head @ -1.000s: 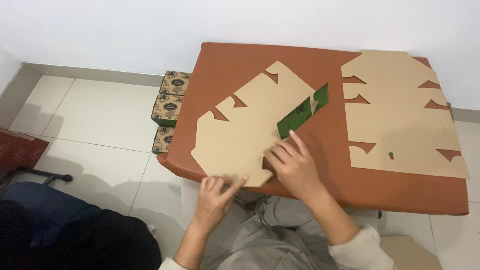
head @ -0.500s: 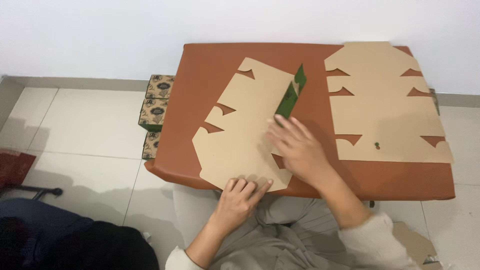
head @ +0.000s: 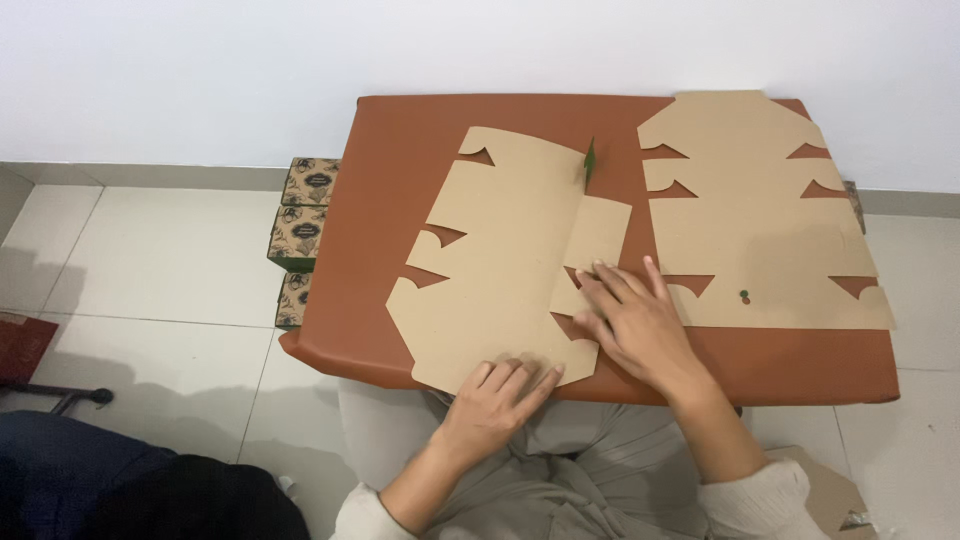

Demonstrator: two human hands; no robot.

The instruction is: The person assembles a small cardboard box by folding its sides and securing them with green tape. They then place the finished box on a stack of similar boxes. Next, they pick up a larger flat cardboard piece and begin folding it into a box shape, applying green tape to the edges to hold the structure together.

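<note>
Both hands lay flat and open on the die-cut cardboard blank (head: 500, 270) at the brown bench's (head: 400, 140) near edge: left hand (head: 495, 400) pressed its near edge, right hand (head: 640, 325) its folded flap. Two blanks total, the second blank (head: 760, 220) untouched to the right; three patterned boxes (head: 300, 235) stood left of the bench.

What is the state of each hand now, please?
Left hand: open, fingers flat on the near edge of the die-cut cardboard box blank.
Right hand: open, palm down, pressing the blank's folded-over flap. Neither hand grips anything.
</note>
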